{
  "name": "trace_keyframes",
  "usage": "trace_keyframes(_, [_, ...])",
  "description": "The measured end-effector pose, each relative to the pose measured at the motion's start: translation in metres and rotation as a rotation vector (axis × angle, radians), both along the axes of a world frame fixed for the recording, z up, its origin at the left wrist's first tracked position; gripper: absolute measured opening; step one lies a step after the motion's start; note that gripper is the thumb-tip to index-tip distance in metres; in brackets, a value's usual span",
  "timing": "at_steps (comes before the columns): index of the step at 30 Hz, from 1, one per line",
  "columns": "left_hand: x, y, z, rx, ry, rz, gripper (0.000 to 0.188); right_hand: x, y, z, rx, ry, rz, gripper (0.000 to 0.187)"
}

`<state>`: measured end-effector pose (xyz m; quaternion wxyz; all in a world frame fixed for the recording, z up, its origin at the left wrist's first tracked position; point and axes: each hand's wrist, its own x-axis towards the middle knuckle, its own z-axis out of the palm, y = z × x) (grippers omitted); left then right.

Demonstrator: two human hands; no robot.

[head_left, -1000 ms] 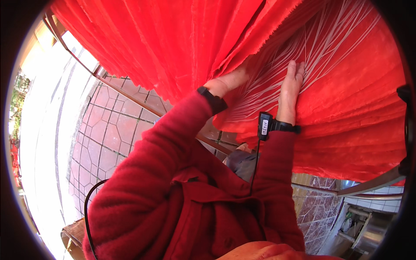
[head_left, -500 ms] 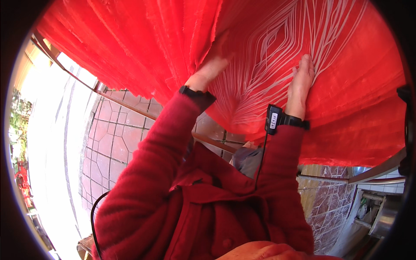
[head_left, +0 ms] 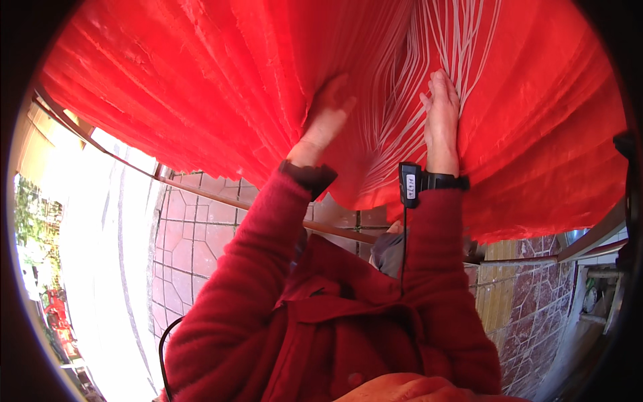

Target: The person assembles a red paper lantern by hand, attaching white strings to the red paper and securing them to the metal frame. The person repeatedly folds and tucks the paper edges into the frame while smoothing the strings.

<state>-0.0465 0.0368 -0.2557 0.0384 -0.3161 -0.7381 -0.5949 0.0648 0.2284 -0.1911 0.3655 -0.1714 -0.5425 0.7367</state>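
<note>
A large red pleated sheet (head_left: 221, 80), thin like cloth or plastic film, fills the far part of the view. Through its middle runs a dip with many white cords (head_left: 462, 40) spread over the red. My left hand (head_left: 325, 124) reaches into the fold on the left, its thumb apart and its fingers partly in shadow and blurred. Against the right side of the dip lies my right hand (head_left: 442, 124), fingers stretched out flat beside the cords. Neither hand grips anything I can see.
A thin brown rail (head_left: 214, 197) curves below the sheet. Pinkish paving tiles (head_left: 184, 231) lie beneath on the left, with a bright white strip farther out. A dark cable (head_left: 404, 248) hangs from my right wrist. Pipes (head_left: 606, 275) show at the lower right.
My right hand has moved left, toward my left hand. The corded dip between them has narrowed, and the sheet's right side now shows more folds.
</note>
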Motion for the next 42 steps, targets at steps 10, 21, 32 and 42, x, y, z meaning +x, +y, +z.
trace_keyframes(10, [0.032,0.001,0.037,0.076,-0.353,-0.358,0.039,-0.003,0.002,-0.004,-0.076,0.09,0.079,0.069])
trace_keyframes(21, [0.093,0.002,0.059,0.082,-0.683,-0.58,0.037,0.009,0.001,0.0,-0.122,0.101,0.292,0.071])
trace_keyframes(32, [0.122,0.008,0.05,0.25,-0.317,-0.343,0.022,-0.008,-0.02,-0.017,0.351,0.02,0.415,0.064])
trace_keyframes(42, [0.092,-0.043,0.06,0.24,-0.292,-0.108,0.047,0.008,-0.019,-0.013,0.367,-0.001,0.351,0.063])
